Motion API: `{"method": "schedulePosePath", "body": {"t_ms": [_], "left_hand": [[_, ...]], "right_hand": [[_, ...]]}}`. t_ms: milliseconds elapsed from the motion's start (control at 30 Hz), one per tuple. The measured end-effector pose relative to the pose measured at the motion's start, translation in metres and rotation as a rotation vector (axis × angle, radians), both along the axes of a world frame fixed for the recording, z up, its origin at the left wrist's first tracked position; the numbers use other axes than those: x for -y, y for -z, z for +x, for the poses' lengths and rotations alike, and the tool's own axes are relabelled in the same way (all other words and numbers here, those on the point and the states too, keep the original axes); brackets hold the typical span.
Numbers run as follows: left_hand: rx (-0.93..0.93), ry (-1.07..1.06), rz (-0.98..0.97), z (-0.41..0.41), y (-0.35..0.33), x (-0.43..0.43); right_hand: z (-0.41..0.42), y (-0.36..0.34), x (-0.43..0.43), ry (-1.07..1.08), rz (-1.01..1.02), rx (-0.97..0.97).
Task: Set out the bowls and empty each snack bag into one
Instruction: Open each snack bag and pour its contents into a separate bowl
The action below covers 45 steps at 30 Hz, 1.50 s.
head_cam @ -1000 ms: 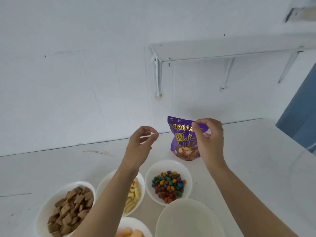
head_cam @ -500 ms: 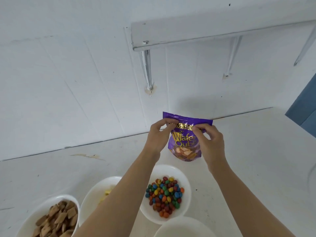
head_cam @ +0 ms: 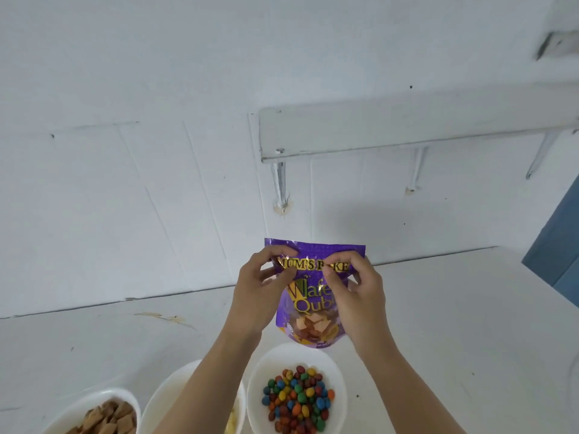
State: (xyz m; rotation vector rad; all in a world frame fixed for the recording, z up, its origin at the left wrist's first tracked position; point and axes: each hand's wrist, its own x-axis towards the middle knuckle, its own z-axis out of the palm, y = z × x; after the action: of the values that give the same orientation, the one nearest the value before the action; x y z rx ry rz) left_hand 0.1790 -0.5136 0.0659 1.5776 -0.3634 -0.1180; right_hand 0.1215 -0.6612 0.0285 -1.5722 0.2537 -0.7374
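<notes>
Purple snack bag (head_cam: pixel 313 303) upright on the tabletop (head_cam: pixel 454 324), near the back wall, just behind the candy bowl (head_cam: pixel 340 386). Gold lettering across the top band, wafer picture low on the front; top strip flat, seemingly sealed. Left hand (head_cam: pixel 260 292) and right hand (head_cam: pixel 360 296) each pinch that band, thumbs in front: grip narrow, holding the bag. Tabletop bare to the right. Cracker bowl (head_cam: pixel 103 396) and a half-hidden bowl (head_cam: pixel 175 383) crowd the lower left.

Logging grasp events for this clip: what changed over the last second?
The left hand moved right and pinched the top of the purple foil snack bag beside the right hand, which kept its pinch. The bag stayed upright on the white table.
</notes>
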Motion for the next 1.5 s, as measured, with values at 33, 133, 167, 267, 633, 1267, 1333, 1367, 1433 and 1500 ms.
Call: {"method": "schedulePosePath", "body": {"t_ms": [33, 133, 167, 267, 633, 1267, 1333, 1367, 1433, 1500], "left_hand": [[0.033, -0.017, -0.012, -0.006, -0.007, -0.010], [0.082, -0.081, -0.050, -0.021, -0.021, -0.044], [0.089, -0.098, -0.058, -0.025, -0.024, -0.056], [0.125, -0.147, -0.064, -0.039, -0.032, -0.100], [0.187, -0.391, -0.108, -0.091, -0.047, -0.265], [0.110, -0.744, -0.079, -0.175, -0.017, -0.505], [0.091, -0.762, -0.078, -0.181, -0.007, -0.518], [0.081, -0.773, -0.077, -0.183, -0.002, -0.524], [0.066, -0.790, -0.072, -0.187, 0.008, -0.535], [0.053, -0.802, -0.069, -0.189, 0.015, -0.544]], "right_hand": [[-0.002, -0.006, -0.009, -0.031, -0.001, 0.027], [-0.009, -0.021, -0.037, -0.114, -0.001, 0.082], [-0.011, -0.026, -0.046, -0.139, 0.000, 0.091], [-0.016, -0.038, -0.082, -0.242, 0.018, 0.093], [-0.030, -0.066, -0.235, -0.540, -0.013, 0.110], [-0.058, -0.043, -0.482, -0.871, -0.023, 0.054], [-0.060, -0.033, -0.495, -0.889, -0.019, 0.032], [-0.061, -0.027, -0.502, -0.902, -0.014, 0.020], [-0.062, -0.018, -0.514, -0.927, -0.006, 0.001], [-0.060, -0.010, -0.522, -0.930, 0.008, -0.005]]}}
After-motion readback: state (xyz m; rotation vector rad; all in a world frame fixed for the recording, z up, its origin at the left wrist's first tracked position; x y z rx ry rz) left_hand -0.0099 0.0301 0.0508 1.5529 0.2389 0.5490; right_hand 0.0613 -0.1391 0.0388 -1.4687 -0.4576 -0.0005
